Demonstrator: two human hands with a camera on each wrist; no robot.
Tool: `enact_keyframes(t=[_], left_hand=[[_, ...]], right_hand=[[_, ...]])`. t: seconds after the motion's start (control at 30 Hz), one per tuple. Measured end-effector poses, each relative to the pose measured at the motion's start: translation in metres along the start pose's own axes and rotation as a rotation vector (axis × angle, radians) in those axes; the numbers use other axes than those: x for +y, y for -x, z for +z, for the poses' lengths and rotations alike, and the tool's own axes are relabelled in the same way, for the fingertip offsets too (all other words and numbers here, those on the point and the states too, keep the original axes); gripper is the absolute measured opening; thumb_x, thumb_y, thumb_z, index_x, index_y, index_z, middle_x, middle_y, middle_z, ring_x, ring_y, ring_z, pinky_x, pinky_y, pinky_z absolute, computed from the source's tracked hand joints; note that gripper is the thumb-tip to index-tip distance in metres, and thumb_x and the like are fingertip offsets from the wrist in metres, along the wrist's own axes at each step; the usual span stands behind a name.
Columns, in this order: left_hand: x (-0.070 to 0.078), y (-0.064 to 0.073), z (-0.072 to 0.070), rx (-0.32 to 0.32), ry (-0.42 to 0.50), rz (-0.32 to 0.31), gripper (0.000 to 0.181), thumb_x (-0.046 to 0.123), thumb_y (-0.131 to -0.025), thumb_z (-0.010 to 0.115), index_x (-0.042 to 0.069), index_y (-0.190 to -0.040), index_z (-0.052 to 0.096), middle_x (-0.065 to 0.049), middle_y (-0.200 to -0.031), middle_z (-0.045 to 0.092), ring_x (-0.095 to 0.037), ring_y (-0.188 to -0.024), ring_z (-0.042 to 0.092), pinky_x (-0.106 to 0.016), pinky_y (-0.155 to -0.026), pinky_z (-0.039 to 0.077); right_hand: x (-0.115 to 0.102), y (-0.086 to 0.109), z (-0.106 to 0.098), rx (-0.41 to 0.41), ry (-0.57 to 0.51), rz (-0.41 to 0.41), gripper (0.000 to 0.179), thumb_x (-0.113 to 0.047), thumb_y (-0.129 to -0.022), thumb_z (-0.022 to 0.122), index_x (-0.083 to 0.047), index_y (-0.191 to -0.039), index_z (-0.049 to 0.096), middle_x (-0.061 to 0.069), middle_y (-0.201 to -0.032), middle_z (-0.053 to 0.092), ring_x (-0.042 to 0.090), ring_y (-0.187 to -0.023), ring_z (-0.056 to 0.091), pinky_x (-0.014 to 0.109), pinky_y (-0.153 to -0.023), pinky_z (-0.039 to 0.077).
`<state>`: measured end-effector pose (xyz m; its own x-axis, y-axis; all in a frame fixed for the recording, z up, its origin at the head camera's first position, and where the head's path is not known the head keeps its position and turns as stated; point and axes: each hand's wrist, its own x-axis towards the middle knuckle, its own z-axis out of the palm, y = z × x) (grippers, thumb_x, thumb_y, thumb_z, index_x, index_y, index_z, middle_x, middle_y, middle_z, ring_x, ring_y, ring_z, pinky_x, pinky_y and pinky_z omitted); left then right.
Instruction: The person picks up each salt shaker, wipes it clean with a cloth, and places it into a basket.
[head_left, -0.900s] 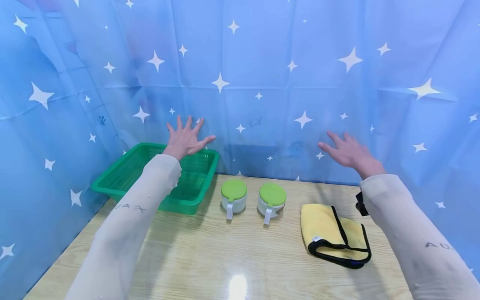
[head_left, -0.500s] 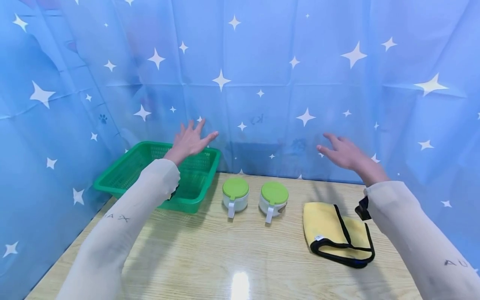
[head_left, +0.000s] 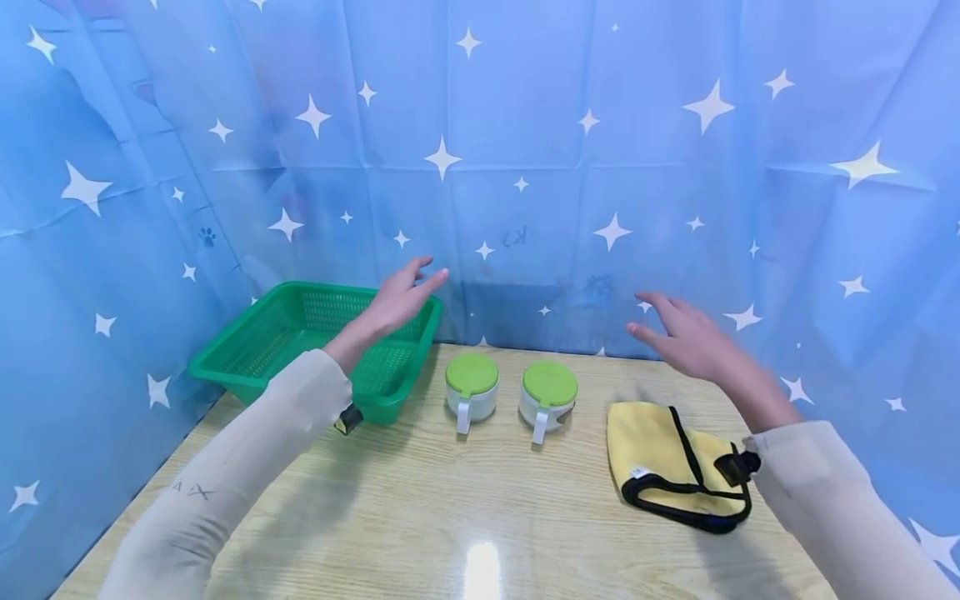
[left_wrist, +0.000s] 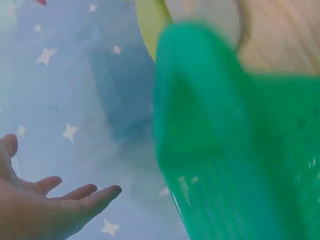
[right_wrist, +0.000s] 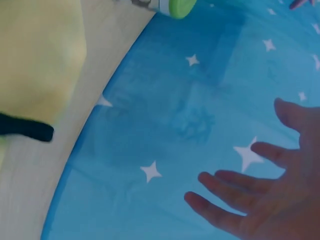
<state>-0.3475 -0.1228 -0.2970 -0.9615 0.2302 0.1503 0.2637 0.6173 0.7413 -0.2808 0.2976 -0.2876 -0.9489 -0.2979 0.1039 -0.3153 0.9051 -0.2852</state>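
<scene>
In the head view: bare left hand [head_left: 397,302], in a cream sleeve [head_left: 225,475], raised across the far right part of a green rectangular plastic basket [head_left: 330,308] with perforated walls; thumb apart from the fingers, grip wide and around nothing. Basket on the left of a pale wood-grain table [head_left: 450,500]. To its right, near each other but apart, two round white jars with green lids, a left one [head_left: 472,387] and a right one [head_left: 550,392], handles toward the person. Further right, a folded yellow cloth with black edging [head_left: 652,446], flat on the table. Bare right hand [head_left: 690,342] aloft between right jar and cloth, toward a blue curtain with white stars [head_left: 510,100]; thumb and fingers parted, grip wide, likewise holding nothing.

In the left wrist view: left hand at lower left, fingers extended, a gap between fingertips and basket. Basket large and blurred on the right, with part of a green-lidded jar beyond its rim.

In the right wrist view: right hand at lower right, fingers spread, well apart from the cloth at left and from the cut-off jar at top. Curtain behind.
</scene>
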Motion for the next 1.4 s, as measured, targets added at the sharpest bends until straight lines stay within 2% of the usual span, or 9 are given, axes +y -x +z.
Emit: enact_keyframes(t=[0.27,0.4,0.57,0.67,0.83,1.0,1.1,1.2,1.4], left_hand=[[0.012,0.028,0.021,0.096,0.071,-0.018,0.066,0.06,-0.105,0.046,0.021,-0.158,0.038,-0.013,-0.158,0.045,-0.034,-0.145,0.046,-0.059,-0.113,0.043],[0.015,0.038,0.029,0.132,0.111,-0.037,0.061,0.058,-0.105,0.047,0.021,-0.153,0.043,-0.012,-0.149,0.052,-0.034,-0.137,0.052,-0.058,-0.108,0.045],[0.018,0.049,0.041,0.137,0.163,-0.05,0.055,0.055,-0.106,0.048,0.021,-0.149,0.048,-0.01,-0.146,0.055,-0.033,-0.134,0.055,-0.057,-0.106,0.047],[0.019,0.055,0.049,0.127,0.192,-0.061,0.053,0.054,-0.105,0.05,0.022,-0.147,0.049,-0.009,-0.144,0.056,-0.032,-0.127,0.06,-0.054,-0.102,0.051],[0.019,0.065,0.062,0.085,0.224,-0.05,0.051,0.052,-0.105,0.051,0.021,-0.146,0.051,-0.008,-0.141,0.058,-0.034,-0.112,0.069,-0.047,-0.094,0.056],[0.019,0.071,0.075,0.069,0.237,-0.045,0.046,0.049,-0.105,0.053,0.022,-0.142,0.054,-0.007,-0.137,0.061,-0.033,-0.114,0.068,-0.045,-0.091,0.057],[0.019,0.074,0.082,0.071,0.266,-0.056,0.043,0.046,-0.105,0.055,0.021,-0.139,0.056,-0.007,-0.135,0.062,-0.032,-0.115,0.068,-0.045,-0.092,0.058],[0.018,0.077,0.089,0.052,0.306,-0.071,0.042,0.045,-0.104,0.056,0.019,-0.137,0.057,-0.007,-0.133,0.063,-0.032,-0.114,0.068,-0.046,-0.092,0.059],[0.017,0.079,0.1,0.013,0.355,-0.087,0.039,0.042,-0.105,0.057,0.015,-0.133,0.061,-0.009,-0.129,0.066,-0.031,-0.108,0.071,-0.042,-0.089,0.061]], right_hand=[[0.007,0.024,0.024,0.023,-0.053,-0.018,0.069,-0.047,-0.109,0.047,-0.001,-0.158,0.032,0.033,-0.154,0.043,0.054,-0.125,0.057,0.07,-0.097,0.047],[0.019,0.028,0.042,0.008,-0.1,-0.03,0.063,-0.039,-0.108,0.052,0.005,-0.152,0.041,0.034,-0.148,0.05,0.055,-0.122,0.059,0.067,-0.095,0.05],[0.032,0.024,0.074,-0.074,-0.037,-0.051,0.04,-0.027,-0.104,0.06,0.005,-0.127,0.066,0.025,-0.121,0.071,0.043,-0.107,0.069,0.056,-0.085,0.057],[0.035,0.019,0.089,-0.145,-0.002,-0.055,0.029,-0.022,-0.101,0.065,0.001,-0.116,0.073,0.019,-0.109,0.076,0.037,-0.1,0.071,0.052,-0.082,0.058],[0.04,0.016,0.1,-0.197,0.008,-0.009,0.033,-0.024,-0.096,0.072,0.002,-0.117,0.072,0.02,-0.11,0.075,0.039,-0.103,0.07,0.053,-0.084,0.057],[0.046,0.014,0.103,-0.187,-0.02,0.016,0.024,-0.022,-0.089,0.08,-0.002,-0.101,0.075,0.009,-0.092,0.074,0.024,-0.08,0.065,0.041,-0.07,0.053],[0.048,0.014,0.104,-0.178,-0.051,0.01,0.014,-0.02,-0.088,0.08,-0.007,-0.088,0.073,0.0,-0.075,0.065,0.015,-0.065,0.052,0.032,-0.063,0.043],[0.048,0.015,0.105,-0.179,-0.086,0.006,0.014,-0.018,-0.088,0.077,-0.011,-0.081,0.067,-0.004,-0.065,0.053,0.012,-0.058,0.04,0.029,-0.06,0.035],[0.047,0.017,0.107,-0.19,-0.153,0.051,0.022,-0.021,-0.086,0.072,-0.014,-0.075,0.055,-0.005,-0.063,0.043,0.012,-0.057,0.034,0.029,-0.059,0.031]])
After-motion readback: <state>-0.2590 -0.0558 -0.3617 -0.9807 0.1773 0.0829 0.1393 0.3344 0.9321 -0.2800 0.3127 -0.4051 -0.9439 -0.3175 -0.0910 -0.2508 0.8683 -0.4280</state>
